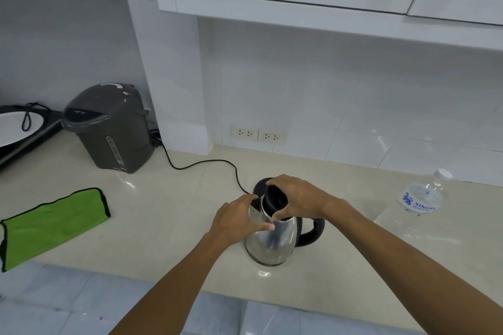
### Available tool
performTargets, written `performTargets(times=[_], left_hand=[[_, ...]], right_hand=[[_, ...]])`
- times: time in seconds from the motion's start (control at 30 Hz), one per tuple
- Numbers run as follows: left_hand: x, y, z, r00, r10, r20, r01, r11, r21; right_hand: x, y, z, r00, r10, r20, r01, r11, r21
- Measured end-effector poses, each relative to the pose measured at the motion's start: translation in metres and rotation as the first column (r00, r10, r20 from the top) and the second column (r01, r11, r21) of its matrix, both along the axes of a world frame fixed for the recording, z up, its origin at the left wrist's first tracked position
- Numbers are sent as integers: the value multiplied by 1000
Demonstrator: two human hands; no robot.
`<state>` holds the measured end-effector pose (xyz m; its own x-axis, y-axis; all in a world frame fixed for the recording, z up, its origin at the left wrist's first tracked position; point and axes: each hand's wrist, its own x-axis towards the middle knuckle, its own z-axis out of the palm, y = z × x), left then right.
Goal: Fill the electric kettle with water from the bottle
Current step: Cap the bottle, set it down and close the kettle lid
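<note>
**Both hands on the kettle lid**

Two bare forearms reach in from the near edge of the tabletop. Right hand has its grip closed around the black lid, which sits tilted at the mouth of the steel kettle. Left hand is closed against the kettle's upper wall, thumb across the steel just below the rim. That kettle stands near the middle of the near edge, its black handle pointing right. Behind it lies its black base, with a cord running toward the back-left. Toward the right edge stands the capped water bottle, apart from the kettle. A green cloth lies at the left edge; a grey hot-water pot sits at the back-left.
</note>
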<state>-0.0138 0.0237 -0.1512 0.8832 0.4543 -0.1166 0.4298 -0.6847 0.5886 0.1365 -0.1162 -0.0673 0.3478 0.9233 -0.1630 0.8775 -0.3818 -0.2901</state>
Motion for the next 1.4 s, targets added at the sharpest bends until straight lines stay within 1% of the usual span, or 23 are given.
performTargets(times=[0.27, 0.53, 0.77, 1.23, 1.4], left_hand=[[-2, 0, 0, 1000, -4, 1, 4, 1000, -7], [-4, -3, 1, 1000, 4, 20, -4, 1000, -2], [-4, -3, 1, 999, 21, 44, -20, 1000, -24], [-3, -3, -3, 997, 35, 63, -32, 999, -41], [-3, -2, -4, 998, 24, 66, -21, 998, -51]], right_hand=[[1, 3, -15, 1000, -16, 8, 17, 999, -31], [1, 3, -16, 1000, -22, 11, 22, 999, -35], [5, 6, -18, 998, -58, -23, 57, 998, -33], [3, 15, -16, 998, -58, 26, 59, 995, -74], [1, 8, -18, 996, -84, -20, 82, 995, -64]])
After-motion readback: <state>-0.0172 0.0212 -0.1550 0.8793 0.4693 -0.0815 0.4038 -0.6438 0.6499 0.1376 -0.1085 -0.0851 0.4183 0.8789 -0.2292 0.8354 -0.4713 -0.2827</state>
